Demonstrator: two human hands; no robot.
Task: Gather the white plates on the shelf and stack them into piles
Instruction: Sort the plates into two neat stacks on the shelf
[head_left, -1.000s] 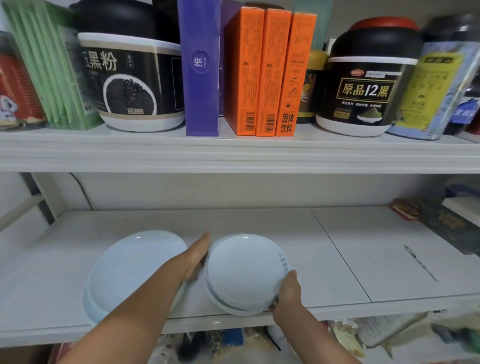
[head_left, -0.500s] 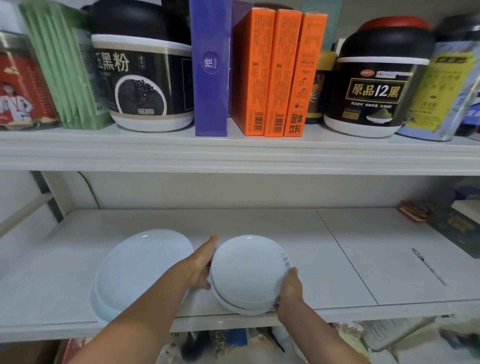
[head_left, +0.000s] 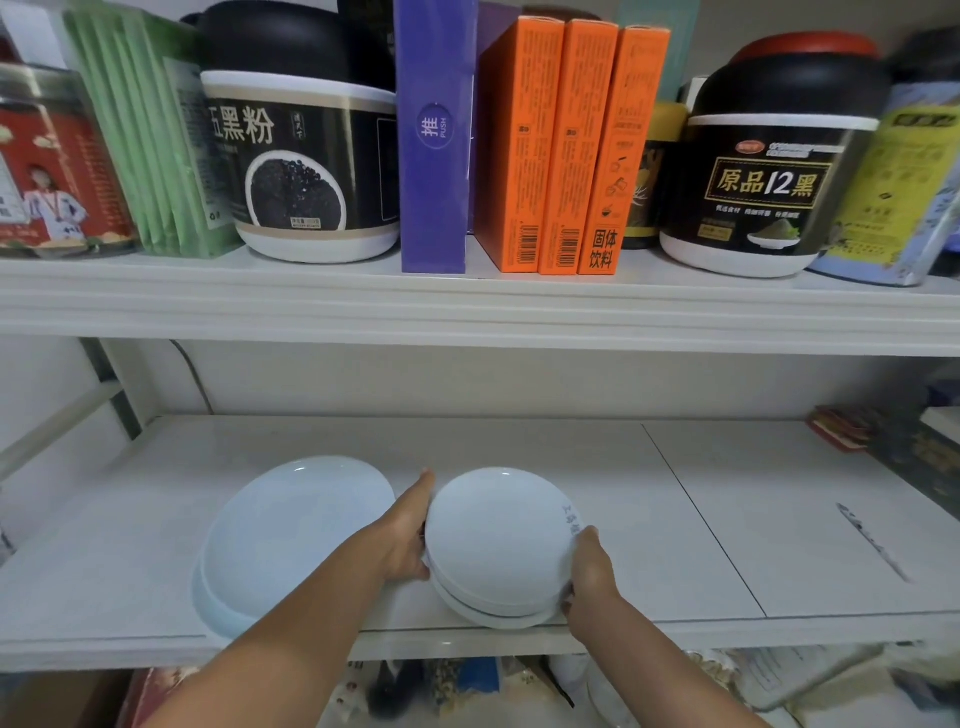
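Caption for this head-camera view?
Left hand and right hand hold a small plate stack beside a larger stack on the shelf.

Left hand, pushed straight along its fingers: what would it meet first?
Probably the back wall; the left hand points alongside the small plate stack over bare lower shelf, nothing else visibly in line, though depth is unclear.

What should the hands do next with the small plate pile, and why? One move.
Probably slide the small pile back from the shelf front edge: left hand and right hand grip its opposite rims, and its near rim sits right at that edge.
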